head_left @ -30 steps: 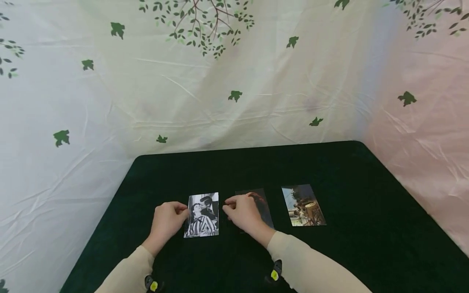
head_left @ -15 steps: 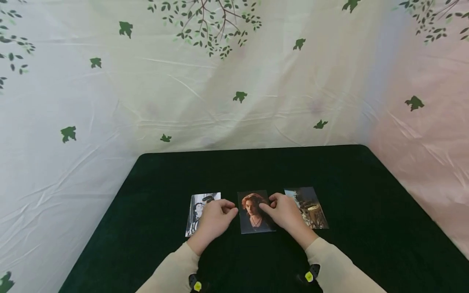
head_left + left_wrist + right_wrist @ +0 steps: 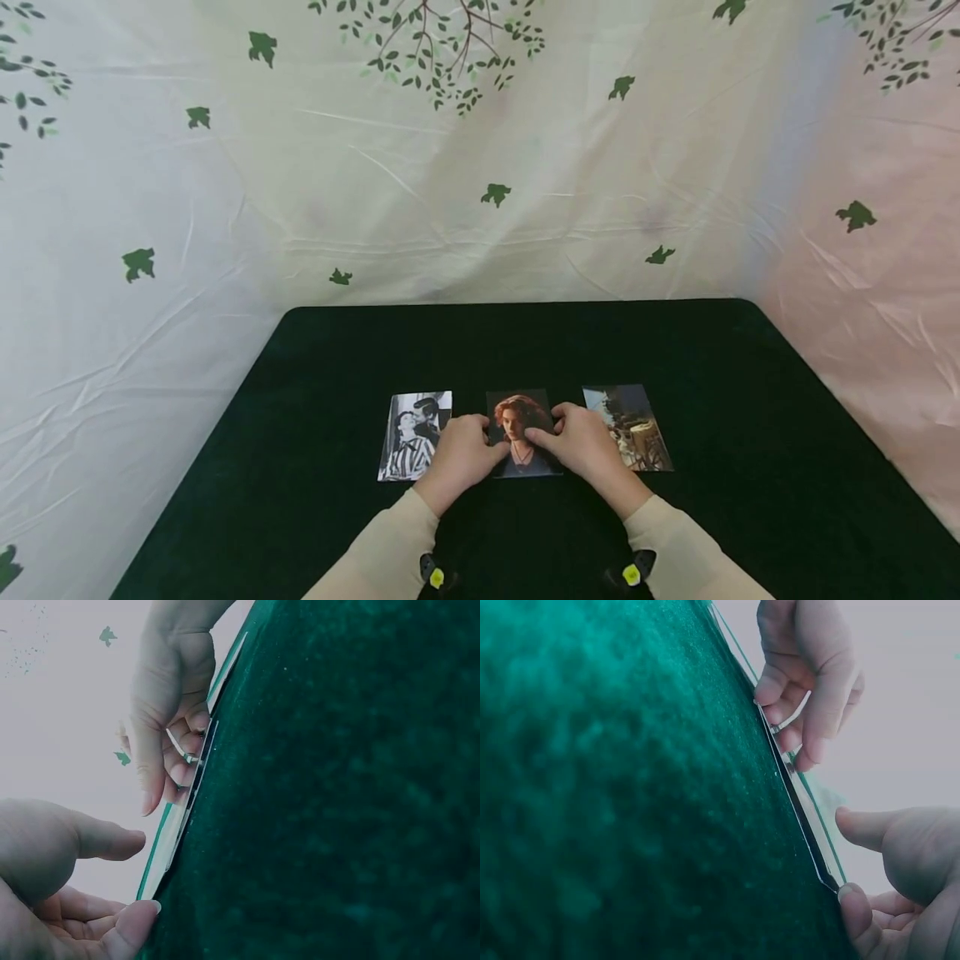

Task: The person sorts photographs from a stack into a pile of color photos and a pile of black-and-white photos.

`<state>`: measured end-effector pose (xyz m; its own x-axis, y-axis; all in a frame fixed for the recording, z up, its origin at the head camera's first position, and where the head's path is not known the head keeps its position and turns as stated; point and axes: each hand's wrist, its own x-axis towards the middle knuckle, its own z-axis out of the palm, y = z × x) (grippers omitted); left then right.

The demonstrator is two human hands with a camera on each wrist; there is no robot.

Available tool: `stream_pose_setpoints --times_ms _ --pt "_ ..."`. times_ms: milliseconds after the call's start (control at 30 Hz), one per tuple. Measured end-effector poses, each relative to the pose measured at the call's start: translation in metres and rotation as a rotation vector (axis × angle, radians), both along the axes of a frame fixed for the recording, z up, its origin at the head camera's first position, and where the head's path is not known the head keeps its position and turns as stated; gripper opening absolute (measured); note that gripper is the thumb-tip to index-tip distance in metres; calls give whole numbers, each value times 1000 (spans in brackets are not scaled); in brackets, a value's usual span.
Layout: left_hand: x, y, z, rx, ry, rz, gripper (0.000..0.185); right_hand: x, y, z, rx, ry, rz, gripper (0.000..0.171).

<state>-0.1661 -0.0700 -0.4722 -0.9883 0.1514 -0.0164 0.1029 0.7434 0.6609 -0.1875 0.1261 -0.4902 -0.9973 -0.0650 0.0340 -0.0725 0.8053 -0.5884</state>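
A dark portrait photo [image 3: 517,462] lies on the green-black tabletop, between my two hands in the head view. My left hand [image 3: 461,458] is at its left edge and my right hand [image 3: 588,442] at its right edge, both thumbs over its face. In the left wrist view the left fingertips [image 3: 139,922] touch the photo's edge while the thumb stays apart above. The right wrist view has the right fingertips [image 3: 853,904] at the opposite edge, again with a gap under the thumb. A black-and-white photo [image 3: 411,450] lies left, partly behind my left hand.
A colour outdoor photo [image 3: 637,421] lies on the right, its lower left corner covered by my right hand. Beneath everything is the dark cloth-covered table [image 3: 360,350]. A pale curtain [image 3: 420,225] with printed leaves and branches hangs around its far side.
My left hand has moved right from the black-and-white photo to the portrait's left edge. My right hand has shifted from over the portrait to its right edge. The photos appear to stay put.
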Motion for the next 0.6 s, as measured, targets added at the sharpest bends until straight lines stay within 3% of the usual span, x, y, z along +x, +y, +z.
stream_pose_setpoints --times_ms 300,600 --pt "-1 -4 -5 25 -50 1 49 2 -3 -1 2 -25 7 56" --pt "-1 -4 -5 30 -15 -5 46 2 -3 -1 -29 -21 20 53"
